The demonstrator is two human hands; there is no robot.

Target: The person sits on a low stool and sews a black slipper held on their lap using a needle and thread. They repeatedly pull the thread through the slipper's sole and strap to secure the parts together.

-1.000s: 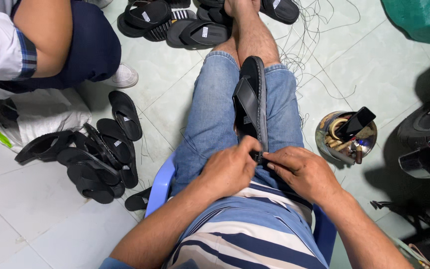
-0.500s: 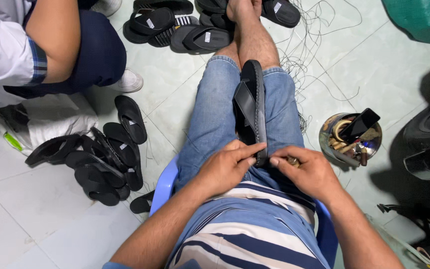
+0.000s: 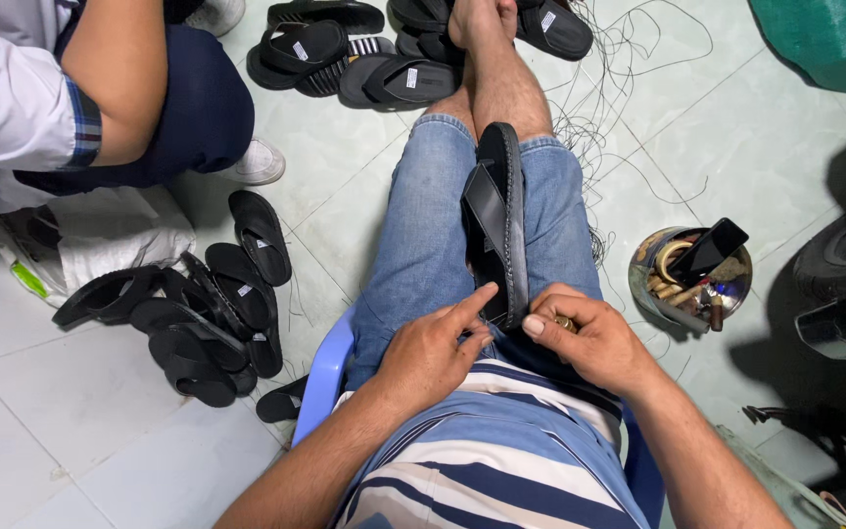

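Closest to me, my left hand (image 3: 433,348) pinches the near end of the black leather-look sandal (image 3: 497,227) that lies lengthwise between my denim-clad thighs, its sole edge turned up, the index finger stretched along the rim. My right hand (image 3: 585,338) is curled closed around a small brass-coloured tool (image 3: 566,322) just beside that same end; most of the tool is hidden in the fist, so I cannot tell its kind. I sit on a blue plastic chair (image 3: 323,377).

I judge the main risk to be the sandal twisting or slipping off my lap, since only fingertips steady it, and the tool's tip sits close to my left fingers.

Further out on the pale tiled floor (image 3: 70,411), a round metal tin of tools (image 3: 689,276) stands to my right, a heap of black sandals (image 3: 198,318) to my left, and loose thread (image 3: 629,98) lies tangled beyond, which could snag.
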